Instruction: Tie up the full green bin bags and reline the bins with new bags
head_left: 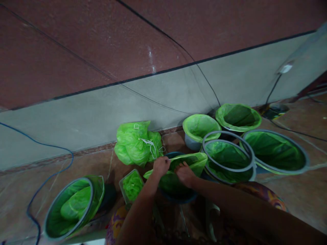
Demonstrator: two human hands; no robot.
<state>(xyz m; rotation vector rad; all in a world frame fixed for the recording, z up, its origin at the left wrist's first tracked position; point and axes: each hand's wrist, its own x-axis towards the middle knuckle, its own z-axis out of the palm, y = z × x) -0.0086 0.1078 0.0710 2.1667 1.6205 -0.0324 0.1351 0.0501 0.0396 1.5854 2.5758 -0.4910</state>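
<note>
Both my hands work at a dark blue bin in front of me, fitting a green plastic bag into its mouth. My left hand pinches the bag's edge at the bin's far left rim, fingers closed. My right hand grips the bag's edge near the middle of the opening, fingers curled on the plastic. The bag's loose top drapes over the far rim.
A bundle of green bags lies by the grey wall. Several bins lined in green stand at the right. Another lined bin sits left, with a small clear container of bags. Cables cross the floor.
</note>
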